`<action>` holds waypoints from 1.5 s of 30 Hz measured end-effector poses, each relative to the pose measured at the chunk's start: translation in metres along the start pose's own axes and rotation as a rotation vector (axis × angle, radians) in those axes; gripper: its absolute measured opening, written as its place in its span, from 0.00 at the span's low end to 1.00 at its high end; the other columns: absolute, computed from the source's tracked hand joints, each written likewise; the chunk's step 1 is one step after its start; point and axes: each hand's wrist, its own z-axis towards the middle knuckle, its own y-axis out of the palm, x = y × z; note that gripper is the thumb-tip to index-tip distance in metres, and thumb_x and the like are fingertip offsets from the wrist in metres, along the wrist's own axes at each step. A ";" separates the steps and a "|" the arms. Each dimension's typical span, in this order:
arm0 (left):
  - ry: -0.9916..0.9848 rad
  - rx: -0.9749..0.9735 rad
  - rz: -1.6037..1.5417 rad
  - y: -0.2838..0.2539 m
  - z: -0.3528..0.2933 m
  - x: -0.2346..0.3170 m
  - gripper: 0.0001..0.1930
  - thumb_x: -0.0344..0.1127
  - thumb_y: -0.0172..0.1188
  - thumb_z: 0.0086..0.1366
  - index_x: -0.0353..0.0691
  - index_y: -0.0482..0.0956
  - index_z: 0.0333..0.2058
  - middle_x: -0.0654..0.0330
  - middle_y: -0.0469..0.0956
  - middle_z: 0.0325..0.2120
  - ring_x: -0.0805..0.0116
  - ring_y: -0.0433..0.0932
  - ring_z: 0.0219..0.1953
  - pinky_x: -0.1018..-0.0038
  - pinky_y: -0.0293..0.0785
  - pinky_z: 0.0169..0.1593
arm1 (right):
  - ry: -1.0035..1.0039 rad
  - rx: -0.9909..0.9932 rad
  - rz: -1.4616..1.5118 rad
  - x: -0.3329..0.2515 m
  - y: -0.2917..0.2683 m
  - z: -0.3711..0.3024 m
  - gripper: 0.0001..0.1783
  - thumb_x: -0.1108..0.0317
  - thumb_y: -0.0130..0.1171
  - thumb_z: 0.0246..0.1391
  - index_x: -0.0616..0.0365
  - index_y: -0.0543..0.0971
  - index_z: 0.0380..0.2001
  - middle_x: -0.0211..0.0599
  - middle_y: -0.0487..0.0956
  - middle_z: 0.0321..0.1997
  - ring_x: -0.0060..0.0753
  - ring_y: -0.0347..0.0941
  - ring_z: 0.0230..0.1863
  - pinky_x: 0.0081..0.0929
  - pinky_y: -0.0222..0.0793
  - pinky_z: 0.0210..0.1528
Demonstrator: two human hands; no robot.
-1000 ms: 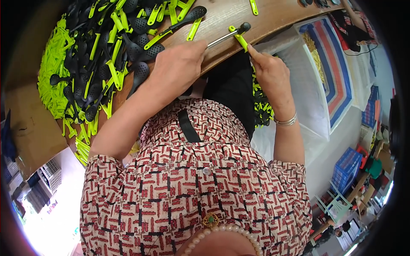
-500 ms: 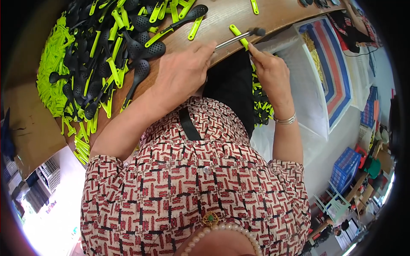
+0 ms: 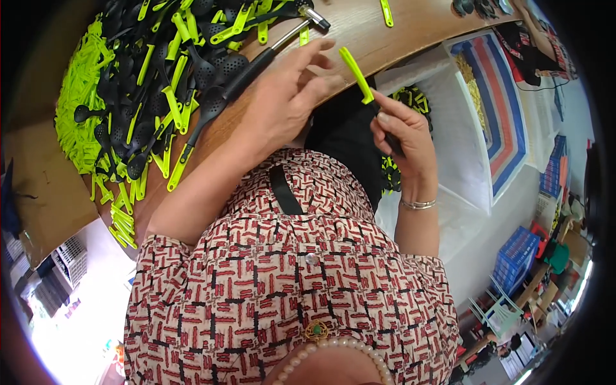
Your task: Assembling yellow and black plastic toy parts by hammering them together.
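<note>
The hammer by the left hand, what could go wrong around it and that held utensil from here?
The hammer lies against loose black spoons, so the nearby left hand could shift them in grabbing it.

The green-handled utensil is pinched in the right hand out past the table edge; a slip might drop it.

The slotted spoon beside the left forearm might get knocked.
</note>
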 end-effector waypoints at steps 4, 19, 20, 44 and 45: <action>-0.162 -0.116 -0.569 0.002 0.004 -0.013 0.21 0.37 0.57 0.74 0.35 0.70 0.60 0.57 0.79 0.45 0.74 0.80 0.39 0.79 0.77 0.42 | -0.004 -0.132 -0.018 0.005 0.015 -0.006 0.23 0.75 0.59 0.62 0.61 0.77 0.60 0.30 0.78 0.26 0.18 0.71 0.22 0.14 0.66 0.23; -0.021 -0.205 -0.640 -0.006 -0.017 -0.004 0.19 0.32 0.60 0.71 0.34 0.73 0.58 0.54 0.82 0.43 0.73 0.80 0.39 0.80 0.78 0.44 | -0.263 -0.144 -0.613 -0.018 0.057 -0.013 0.09 0.73 0.62 0.62 0.63 0.84 0.43 0.26 0.82 0.30 0.12 0.74 0.28 0.12 0.69 0.31; -0.042 -0.232 -0.627 -0.007 -0.018 -0.005 0.18 0.32 0.60 0.71 0.34 0.74 0.57 0.53 0.82 0.43 0.73 0.80 0.39 0.79 0.78 0.43 | -0.264 -0.137 -0.629 -0.018 0.057 -0.014 0.08 0.73 0.62 0.62 0.63 0.84 0.43 0.27 0.82 0.30 0.13 0.74 0.28 0.13 0.70 0.32; -0.099 -0.277 -0.847 -0.019 -0.020 -0.013 0.22 0.28 0.72 0.57 0.34 0.79 0.51 0.54 0.81 0.43 0.69 0.81 0.43 0.76 0.78 0.48 | 0.027 -0.284 -0.199 -0.006 0.066 -0.010 0.07 0.70 0.64 0.61 0.65 0.81 0.35 0.25 0.76 0.23 0.14 0.69 0.21 0.14 0.64 0.24; -0.084 -0.264 -0.842 -0.020 -0.019 -0.013 0.25 0.27 0.73 0.56 0.34 0.78 0.53 0.55 0.81 0.44 0.70 0.80 0.44 0.77 0.78 0.50 | 0.023 -0.276 -0.210 -0.007 0.067 -0.010 0.07 0.70 0.64 0.61 0.65 0.81 0.35 0.26 0.76 0.23 0.14 0.69 0.21 0.14 0.64 0.24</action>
